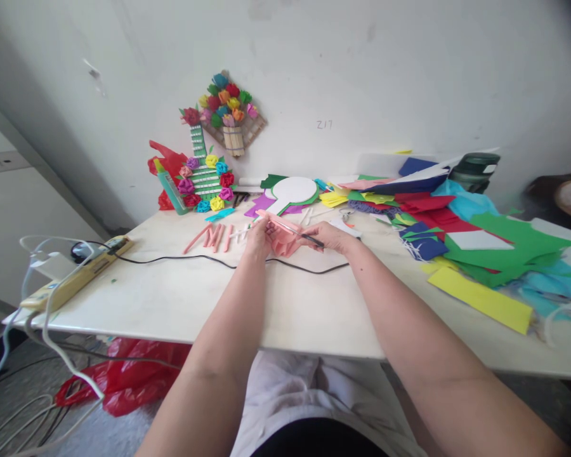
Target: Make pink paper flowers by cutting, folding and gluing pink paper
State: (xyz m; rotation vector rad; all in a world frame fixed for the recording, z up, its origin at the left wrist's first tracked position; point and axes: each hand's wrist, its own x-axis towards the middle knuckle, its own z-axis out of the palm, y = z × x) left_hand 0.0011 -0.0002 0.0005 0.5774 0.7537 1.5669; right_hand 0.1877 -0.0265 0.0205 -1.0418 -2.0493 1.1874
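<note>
- Both forearms are stretched forward from the bottom edge and converge over the middle of the white table (pixel 285 311).
- The left hand (pixel 257 236) is held knuckles-up, with its fingers curled onto the left edge of the pink foam piece (pixel 282 242). The grip is closed on the foam.
- The right hand (pixel 332 238) is held palm-down with the wrist slightly bent. Its fingers are pinched on the dark end of the thin stick (pixel 295 231). The exact finger contact is too small to resolve, so this is probably a pinch grip.
- The pink foam piece is located between the two hands, touching both, at or just above the table surface. It is crumpled or gathered, and no clear long axis can be read.
- The thin stick is laid across the top of the foam. Its long axis runs from upper left to lower right, with the pale end at the left fingertips and the dark end at the right hand.
- The black cable (pixel 181 258) is routed left to right just in front of the hands, on the near side.
- The loose pink foam strips (pixel 214 237) are lying just left of the left hand, fanned out, mostly pointing away from the viewer.
- The coloured foam sheets (pixel 485 251) are piled to the right, well apart from the right hand.
- The power strip (pixel 76 279) is sitting at the table's left edge.
</note>
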